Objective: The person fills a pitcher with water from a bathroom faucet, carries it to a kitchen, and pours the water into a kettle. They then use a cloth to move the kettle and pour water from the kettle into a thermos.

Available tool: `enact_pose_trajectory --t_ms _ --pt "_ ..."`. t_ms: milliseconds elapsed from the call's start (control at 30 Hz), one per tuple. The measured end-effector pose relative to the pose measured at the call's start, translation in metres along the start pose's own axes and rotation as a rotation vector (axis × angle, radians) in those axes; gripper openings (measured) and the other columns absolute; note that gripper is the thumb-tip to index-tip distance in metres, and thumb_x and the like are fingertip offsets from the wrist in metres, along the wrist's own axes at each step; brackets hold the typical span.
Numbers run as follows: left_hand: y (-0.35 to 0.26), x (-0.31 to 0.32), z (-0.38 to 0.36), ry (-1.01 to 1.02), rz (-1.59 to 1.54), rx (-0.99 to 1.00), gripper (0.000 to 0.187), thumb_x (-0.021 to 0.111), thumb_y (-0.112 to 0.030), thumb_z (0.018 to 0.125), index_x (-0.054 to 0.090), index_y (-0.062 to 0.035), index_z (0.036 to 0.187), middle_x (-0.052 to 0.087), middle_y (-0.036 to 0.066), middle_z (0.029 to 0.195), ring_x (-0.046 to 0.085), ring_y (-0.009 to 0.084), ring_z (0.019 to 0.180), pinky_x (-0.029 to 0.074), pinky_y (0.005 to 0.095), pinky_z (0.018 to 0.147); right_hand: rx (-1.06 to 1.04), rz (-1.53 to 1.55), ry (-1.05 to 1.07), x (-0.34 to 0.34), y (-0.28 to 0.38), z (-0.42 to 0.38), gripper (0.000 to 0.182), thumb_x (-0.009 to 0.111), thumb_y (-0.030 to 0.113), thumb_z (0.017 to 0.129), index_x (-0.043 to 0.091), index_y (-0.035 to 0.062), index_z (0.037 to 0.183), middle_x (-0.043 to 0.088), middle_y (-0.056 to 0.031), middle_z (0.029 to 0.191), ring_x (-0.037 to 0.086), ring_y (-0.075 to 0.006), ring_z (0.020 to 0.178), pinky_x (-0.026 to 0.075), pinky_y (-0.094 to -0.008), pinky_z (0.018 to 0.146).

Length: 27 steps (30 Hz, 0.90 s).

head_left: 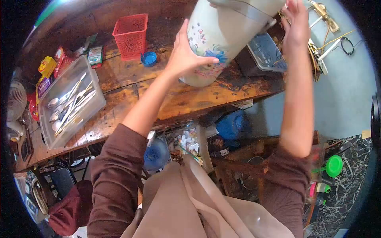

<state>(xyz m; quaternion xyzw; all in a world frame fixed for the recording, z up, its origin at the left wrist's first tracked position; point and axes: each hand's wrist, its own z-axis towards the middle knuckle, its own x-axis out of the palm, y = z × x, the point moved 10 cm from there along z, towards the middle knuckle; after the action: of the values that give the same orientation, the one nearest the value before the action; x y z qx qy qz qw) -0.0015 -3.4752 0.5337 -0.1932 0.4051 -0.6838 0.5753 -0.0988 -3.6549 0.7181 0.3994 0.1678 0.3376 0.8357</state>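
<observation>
A large white canister [222, 43] with a flower print and a carrying handle is tilted over the wooden table, its top cut off by the upper frame edge. My left hand [186, 55] is spread around its lower left side, thumb across the printed flowers. Close to the right of the canister's upper end is my right hand [295, 27], slightly blurred, fingers apart and partly at the frame edge. Beneath the canister, its base overlaps the wooden tabletop [119, 85].
On the table are a clear tray of spoons and forks [89, 63], a red plastic basket [131, 37], a small blue cup [149, 59] and colourful packets [47, 66]. A lidded plastic box [266, 51] stands at right. Cables [325, 23] run along the wall.
</observation>
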Motion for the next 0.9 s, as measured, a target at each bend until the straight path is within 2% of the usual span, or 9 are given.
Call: enact_pose_trajectory --t_ms 33,133,200,333,400,500,700,800,900 --pt "-0.002 0.003 -0.003 0.01 0.0 -0.001 0.115 0.08 -0.032 0.045 0.009 -0.0004 0.129 0.025 0.02 0.126 0.03 0.0297 0.117 0.027 0.038 0.097 -0.002 0.057 0.197 0.011 -0.002 0.03 0.038 0.049 0.03 0.078 0.049 0.0074 0.109 0.05 -0.0061 0.11 0.043 -0.0204 0.105 0.029 -0.0342 0.092" --pt "-0.01 0.0 -0.006 -0.067 0.138 0.056 0.118 0.079 -0.03 0.039 0.009 -0.0053 0.13 0.026 0.022 0.124 0.029 0.0362 0.114 0.028 0.0415 0.095 0.314 -0.043 0.234 0.039 0.007 0.011 0.06 0.049 0.047 0.078 0.046 -0.0029 0.111 0.052 -0.0165 0.108 0.05 -0.0251 0.097 0.037 -0.0346 0.082" --pt "-0.01 0.003 -0.008 -0.085 0.158 0.089 0.117 0.079 -0.029 0.039 0.01 -0.0052 0.129 0.026 0.021 0.124 0.029 0.0359 0.115 0.027 0.0413 0.095 -0.096 -0.363 0.446 0.065 0.047 0.005 0.066 0.041 0.054 0.078 0.045 -0.0009 0.114 0.048 -0.0149 0.113 0.046 -0.025 0.103 0.034 -0.0353 0.086" --pt "-0.013 0.006 -0.007 -0.117 0.164 0.139 0.115 0.079 -0.026 0.038 0.011 -0.005 0.128 0.026 0.02 0.124 0.027 0.0353 0.116 0.026 0.0408 0.096 0.062 -0.423 0.409 0.064 0.027 0.044 0.069 0.038 0.056 0.078 0.043 0.0001 0.117 0.045 -0.0181 0.117 0.042 -0.0259 0.108 0.031 -0.0353 0.091" --pt "-0.012 0.006 -0.008 -0.108 0.139 0.113 0.114 0.079 -0.025 0.037 0.011 -0.0057 0.128 0.025 0.02 0.124 0.027 0.0354 0.115 0.026 0.0408 0.096 -0.044 -0.479 0.653 0.09 0.055 0.01 0.071 0.037 0.057 0.078 0.04 -0.0016 0.12 0.041 -0.0208 0.121 0.038 -0.0279 0.112 0.027 -0.0349 0.094" --pt "-0.012 0.005 -0.007 -0.094 0.133 0.096 0.114 0.079 -0.025 0.037 0.011 -0.0065 0.128 0.024 0.02 0.125 0.027 0.0355 0.115 0.026 0.0407 0.097 0.304 -0.679 0.433 0.065 0.015 0.067 0.076 0.034 0.058 0.078 0.037 -0.004 0.121 0.039 -0.0225 0.122 0.038 -0.0299 0.112 0.025 -0.0356 0.095" --pt "-0.008 0.004 -0.007 -0.089 0.14 0.088 0.114 0.078 -0.024 0.038 0.012 -0.0073 0.129 0.024 0.019 0.125 0.028 0.0355 0.115 0.026 0.0407 0.096 -0.022 -0.509 0.536 0.085 0.031 0.067 0.079 0.037 0.059 0.077 0.033 -0.0057 0.123 0.035 -0.0261 0.123 0.037 -0.0302 0.113 0.025 -0.0356 0.096" --pt "-0.005 0.007 -0.005 -0.068 0.147 0.105 0.114 0.078 -0.026 0.038 0.012 -0.0077 0.129 0.023 0.019 0.126 0.027 0.0352 0.115 0.027 0.0406 0.096 0.071 -0.256 0.715 0.092 0.022 0.045 0.079 0.044 0.053 0.076 0.027 -0.0063 0.125 0.033 -0.0253 0.124 0.036 -0.03 0.113 0.024 -0.0354 0.096" --pt "0.001 0.01 -0.001 -0.011 0.108 0.052 0.113 0.078 -0.027 0.039 0.012 -0.0079 0.13 0.023 0.019 0.127 0.027 0.0346 0.116 0.027 0.0404 0.096 0.016 -0.362 0.515 0.071 0.033 0.03 0.077 0.058 0.04 0.072 0.025 -0.0063 0.125 0.035 -0.0232 0.122 0.038 -0.0296 0.111 0.028 -0.0357 0.094"
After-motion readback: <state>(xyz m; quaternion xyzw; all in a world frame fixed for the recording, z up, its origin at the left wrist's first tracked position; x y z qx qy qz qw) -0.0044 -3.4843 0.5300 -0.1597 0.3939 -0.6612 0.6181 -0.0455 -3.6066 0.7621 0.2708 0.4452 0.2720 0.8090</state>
